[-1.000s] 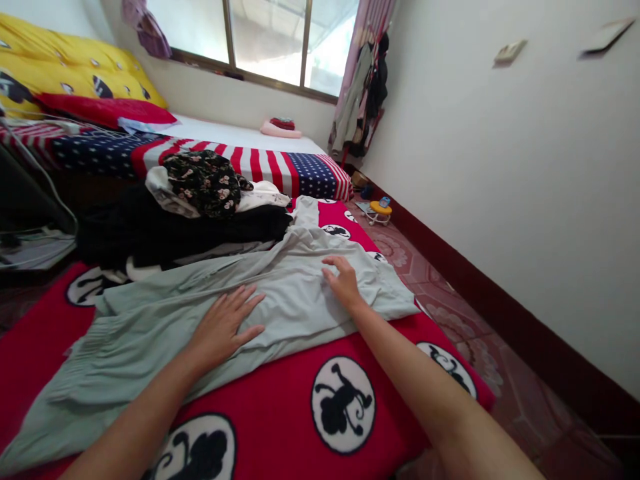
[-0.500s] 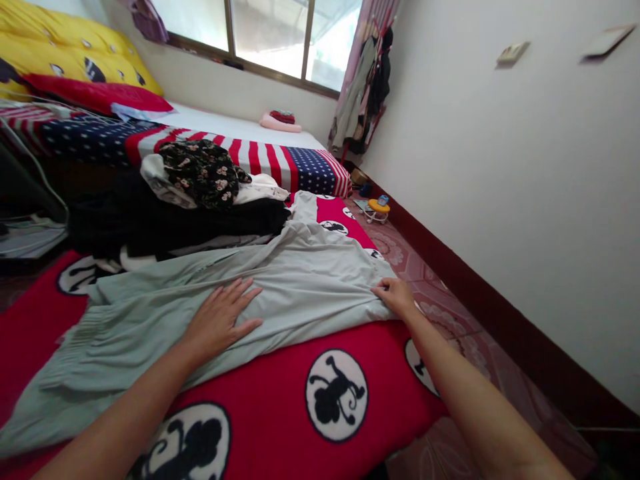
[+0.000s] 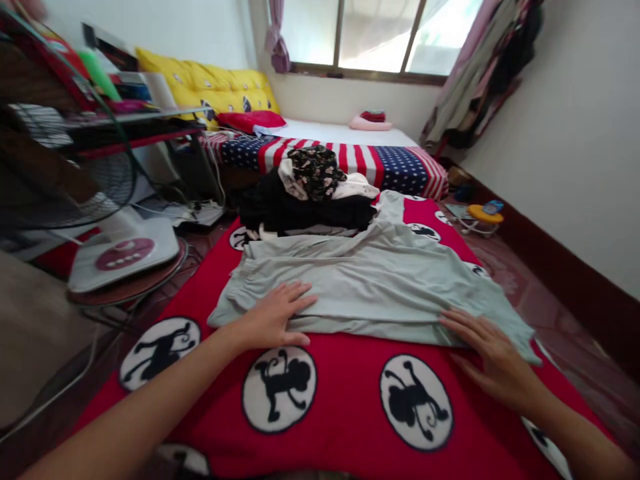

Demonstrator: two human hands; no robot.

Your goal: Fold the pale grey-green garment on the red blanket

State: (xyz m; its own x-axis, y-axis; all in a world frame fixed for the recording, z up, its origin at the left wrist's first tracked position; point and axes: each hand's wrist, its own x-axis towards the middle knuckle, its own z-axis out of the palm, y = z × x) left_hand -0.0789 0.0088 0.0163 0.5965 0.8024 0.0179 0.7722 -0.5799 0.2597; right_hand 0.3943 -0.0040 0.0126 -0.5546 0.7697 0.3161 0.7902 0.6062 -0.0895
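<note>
Pressing both flat, open palms on the grey-green garment (image 3: 370, 287): its long axis runs left-right across the red monkey-print blanket (image 3: 345, 393). Left hand (image 3: 273, 317) grips nothing near the waistband end, right hand (image 3: 487, 350) likewise at the near-right hem.

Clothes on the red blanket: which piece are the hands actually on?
The pale green garment, spread flat across the red blanket. The left hand and right hand press its near edge; the black and floral clothes sit piled behind, untouched.
</note>
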